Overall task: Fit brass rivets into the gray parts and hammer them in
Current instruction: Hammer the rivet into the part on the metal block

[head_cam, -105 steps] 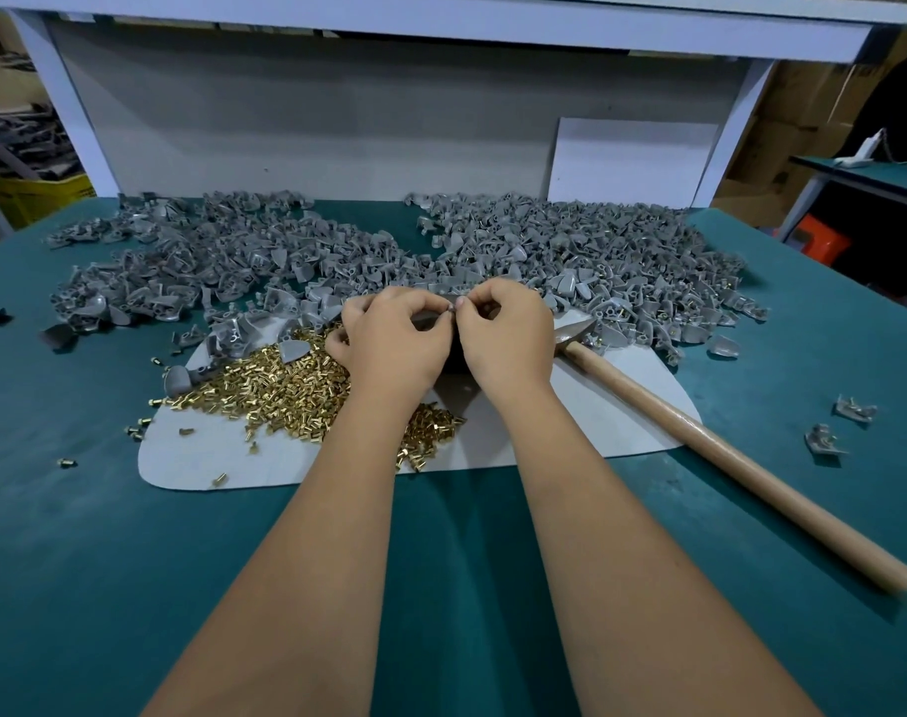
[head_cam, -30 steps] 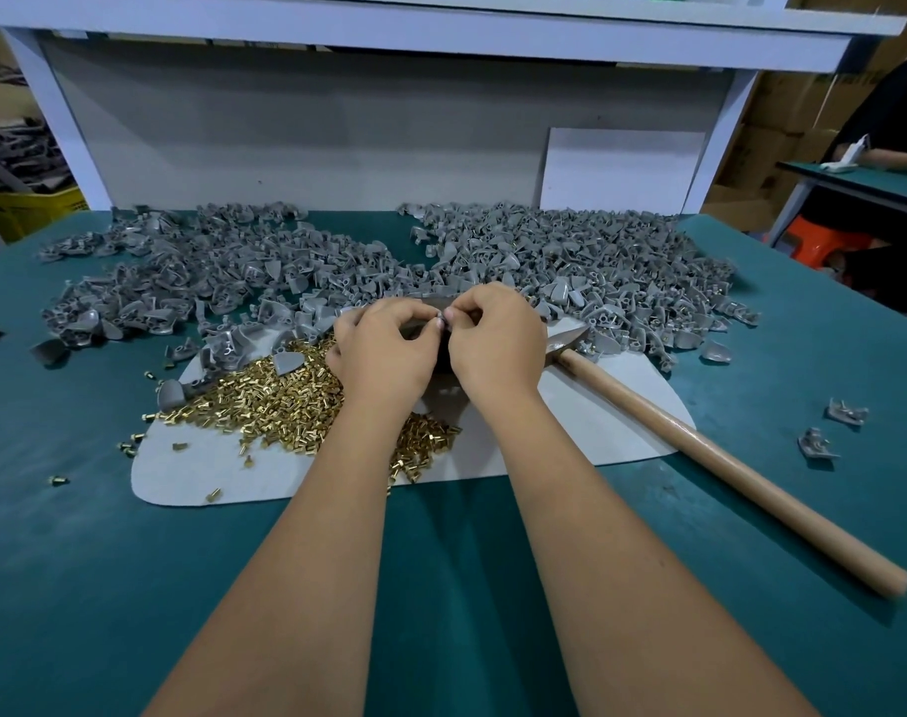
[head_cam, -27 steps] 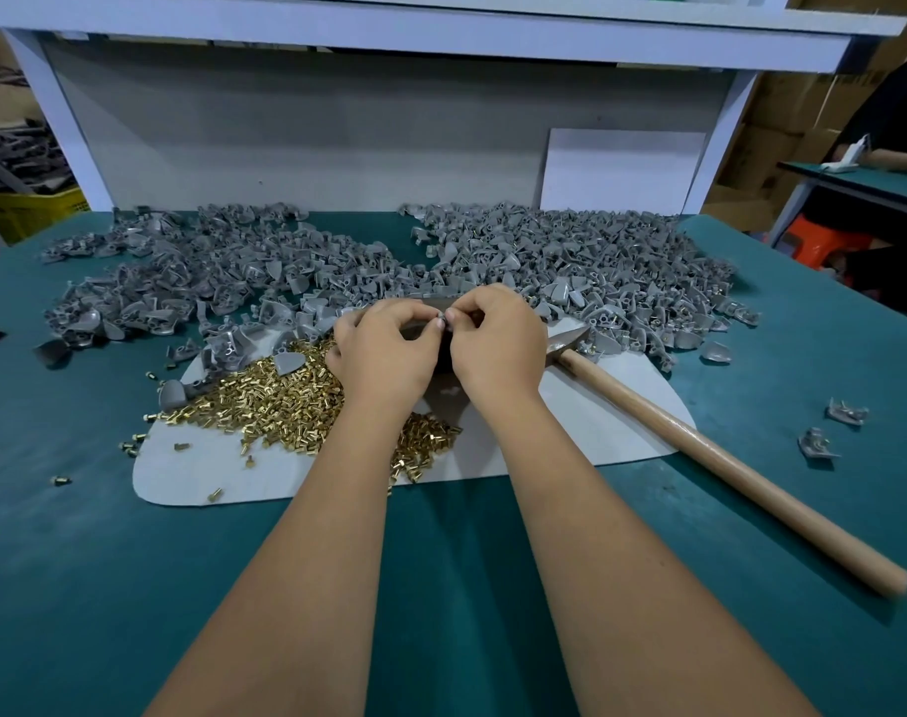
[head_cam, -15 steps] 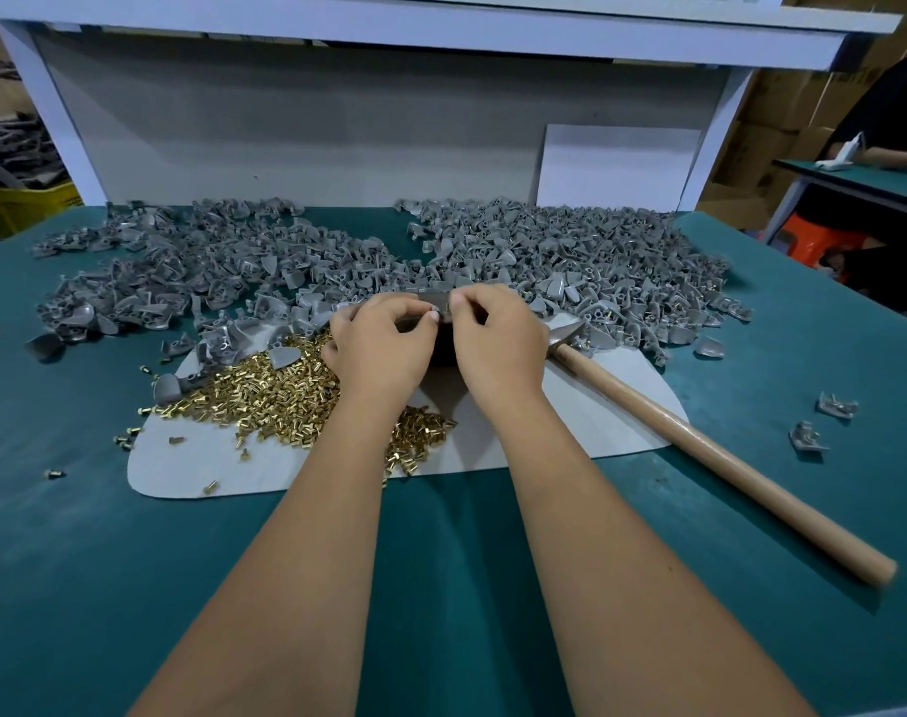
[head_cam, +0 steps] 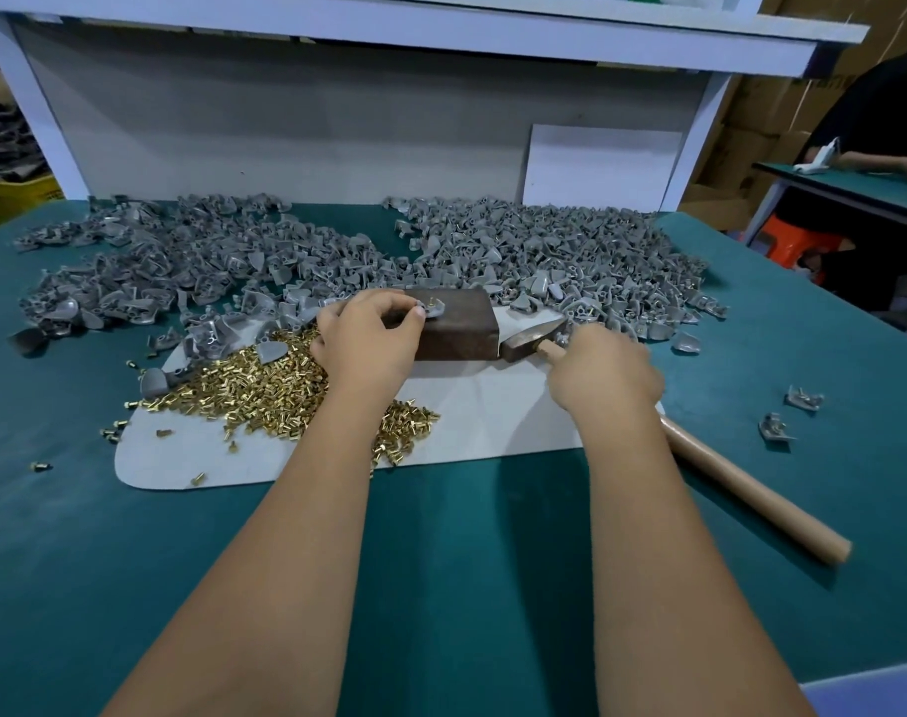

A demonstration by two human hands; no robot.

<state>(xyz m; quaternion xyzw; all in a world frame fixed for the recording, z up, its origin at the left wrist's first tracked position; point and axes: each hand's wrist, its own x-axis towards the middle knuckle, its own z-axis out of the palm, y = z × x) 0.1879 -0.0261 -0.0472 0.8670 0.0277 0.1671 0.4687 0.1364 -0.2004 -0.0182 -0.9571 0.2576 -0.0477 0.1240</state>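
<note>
My left hand (head_cam: 368, 338) pinches a small gray part (head_cam: 434, 308) with a brass rivet standing in it, held down on top of a dark brown metal block (head_cam: 459, 328). My right hand (head_cam: 604, 375) grips the wooden handle of the hammer (head_cam: 751, 496) close to its metal head (head_cam: 531, 341), which lies against the block's right side. A heap of loose brass rivets (head_cam: 265, 390) lies on a white mat (head_cam: 493, 421) left of my left arm. Two wide piles of gray parts (head_cam: 544, 256) spread across the back of the table.
The green table (head_cam: 441, 561) carries two stray gray parts (head_cam: 790, 411) at the right and a few rivets (head_cam: 40, 466) at the left. A white shelf frame and gray backboard (head_cam: 312, 121) stand behind. Another person sits at a table far right.
My right hand has left the gray part and moved right onto the hammer handle by the head. The left hand alone now holds the part, and the block is uncovered.
</note>
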